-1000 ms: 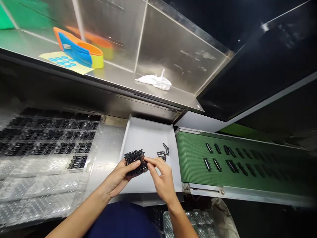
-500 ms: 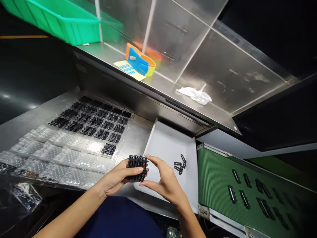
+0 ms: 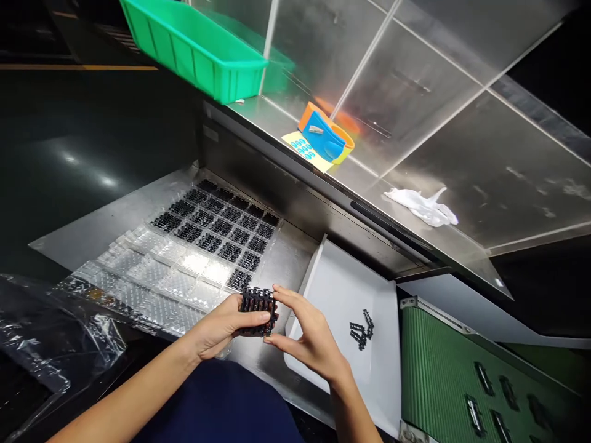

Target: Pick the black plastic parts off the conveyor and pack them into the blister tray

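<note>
A stack of narrow black plastic parts [image 3: 257, 303] is held between my two hands, in front of my body. My left hand [image 3: 226, 326] grips its left side, with the thumb lying across the front. On the right edge, my right hand [image 3: 309, 335] pinches the stack between thumb and fingertips. Just beyond lies a clear plastic tray [image 3: 184, 289] with pockets; its far pockets hold similar black parts [image 3: 210, 242], while the nearer ones show clear plastic. A few loose black parts [image 3: 362, 332] lie in the white bin [image 3: 337, 271] right of my hands.
A green conveyor belt [image 3: 434, 369] carrying several black parts runs at the right. On the metal shelf above stand a green bin [image 3: 198, 61], a blue and orange tape dispenser [image 3: 325, 135], a sticker sheet [image 3: 302, 151] and a white cloth [image 3: 422, 206]. Clear plastic bagging [image 3: 55, 344] lies at lower left.
The view has turned left, so the surroundings sit farther right and the tray lies nearer in line with my hands. My hands keep holding the stack much as before.
</note>
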`<state>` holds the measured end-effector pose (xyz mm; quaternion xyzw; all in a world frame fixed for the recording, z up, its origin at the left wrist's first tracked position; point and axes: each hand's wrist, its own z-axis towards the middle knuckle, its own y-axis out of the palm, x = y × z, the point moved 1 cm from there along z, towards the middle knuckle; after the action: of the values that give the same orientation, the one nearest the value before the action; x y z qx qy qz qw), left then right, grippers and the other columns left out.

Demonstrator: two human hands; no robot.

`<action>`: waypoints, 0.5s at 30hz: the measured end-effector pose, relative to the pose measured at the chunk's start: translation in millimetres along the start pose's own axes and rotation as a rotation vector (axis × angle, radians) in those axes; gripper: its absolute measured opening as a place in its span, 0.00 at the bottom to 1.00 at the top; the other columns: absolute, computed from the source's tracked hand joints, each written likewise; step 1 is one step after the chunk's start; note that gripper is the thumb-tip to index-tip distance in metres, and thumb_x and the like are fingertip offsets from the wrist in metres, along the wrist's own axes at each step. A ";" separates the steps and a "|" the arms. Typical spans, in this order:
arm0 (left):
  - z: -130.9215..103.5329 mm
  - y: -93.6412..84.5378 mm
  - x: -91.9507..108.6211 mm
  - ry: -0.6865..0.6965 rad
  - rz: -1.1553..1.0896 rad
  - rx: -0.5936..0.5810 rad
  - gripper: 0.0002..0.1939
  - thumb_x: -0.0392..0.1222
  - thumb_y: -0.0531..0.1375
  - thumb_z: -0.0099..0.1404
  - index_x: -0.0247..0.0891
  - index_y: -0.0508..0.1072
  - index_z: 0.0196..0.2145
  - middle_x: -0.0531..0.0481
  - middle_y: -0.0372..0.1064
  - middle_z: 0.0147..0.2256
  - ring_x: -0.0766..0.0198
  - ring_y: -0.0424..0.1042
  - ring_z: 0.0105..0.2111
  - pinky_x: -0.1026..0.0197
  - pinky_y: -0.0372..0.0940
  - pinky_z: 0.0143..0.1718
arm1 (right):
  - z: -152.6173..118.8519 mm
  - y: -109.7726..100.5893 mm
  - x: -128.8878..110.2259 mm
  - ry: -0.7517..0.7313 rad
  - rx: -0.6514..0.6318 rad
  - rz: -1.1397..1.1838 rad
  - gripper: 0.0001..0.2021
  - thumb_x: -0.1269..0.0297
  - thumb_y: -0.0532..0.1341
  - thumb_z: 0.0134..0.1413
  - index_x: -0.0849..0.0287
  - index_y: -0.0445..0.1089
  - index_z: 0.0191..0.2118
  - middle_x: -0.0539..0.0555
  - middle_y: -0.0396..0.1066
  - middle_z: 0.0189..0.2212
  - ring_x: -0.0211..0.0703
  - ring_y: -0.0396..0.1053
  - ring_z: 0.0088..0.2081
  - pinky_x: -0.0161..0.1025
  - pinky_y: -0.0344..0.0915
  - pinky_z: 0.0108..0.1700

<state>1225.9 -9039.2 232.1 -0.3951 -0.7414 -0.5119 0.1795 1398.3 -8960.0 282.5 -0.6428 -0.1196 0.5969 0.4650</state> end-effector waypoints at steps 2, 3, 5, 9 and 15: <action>-4.8 -8.5 5.8 0.000 -0.004 0.012 0.21 0.47 0.73 0.48 0.36 0.79 0.39 0.47 0.78 0.35 0.58 0.74 0.38 0.61 0.67 0.39 | 9.7 8.4 -3.8 -0.022 0.014 0.008 0.32 0.57 0.67 0.55 0.51 0.56 0.63 0.60 0.63 0.61 0.51 0.62 0.62 0.50 0.63 0.62; -7.2 -12.7 8.4 0.002 -0.008 0.015 0.22 0.48 0.73 0.48 0.36 0.79 0.39 0.47 0.78 0.36 0.58 0.74 0.38 0.61 0.67 0.39 | 14.1 12.5 -5.5 -0.032 0.020 0.018 0.33 0.57 0.67 0.54 0.51 0.57 0.63 0.59 0.63 0.61 0.50 0.62 0.62 0.50 0.63 0.62; -11.6 -21.0 13.0 0.011 -0.019 0.021 0.22 0.48 0.73 0.48 0.36 0.79 0.39 0.47 0.78 0.36 0.57 0.74 0.39 0.60 0.67 0.41 | 21.7 20.4 -8.6 -0.034 0.046 0.048 0.33 0.58 0.68 0.53 0.50 0.58 0.62 0.59 0.63 0.61 0.51 0.62 0.61 0.49 0.63 0.62; -19.0 -37.4 21.0 0.032 -0.022 0.030 0.22 0.48 0.73 0.48 0.37 0.79 0.40 0.46 0.78 0.38 0.54 0.74 0.41 0.58 0.67 0.43 | 32.3 34.8 -13.7 0.024 0.099 0.117 0.36 0.58 0.70 0.51 0.50 0.56 0.63 0.60 0.63 0.61 0.53 0.63 0.61 0.51 0.63 0.62; -26.7 -55.8 30.0 0.044 0.005 0.023 0.21 0.45 0.73 0.47 0.35 0.79 0.39 0.45 0.78 0.37 0.55 0.75 0.39 0.59 0.67 0.40 | 49.0 44.2 -25.1 0.060 -0.002 0.111 0.37 0.57 0.69 0.52 0.50 0.53 0.65 0.59 0.62 0.62 0.51 0.61 0.62 0.50 0.61 0.63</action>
<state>1160.5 -9060.3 228.8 -0.3836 -0.7421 -0.5114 0.2016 1331.0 -8979.3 273.4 -0.6666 -0.0705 0.6019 0.4340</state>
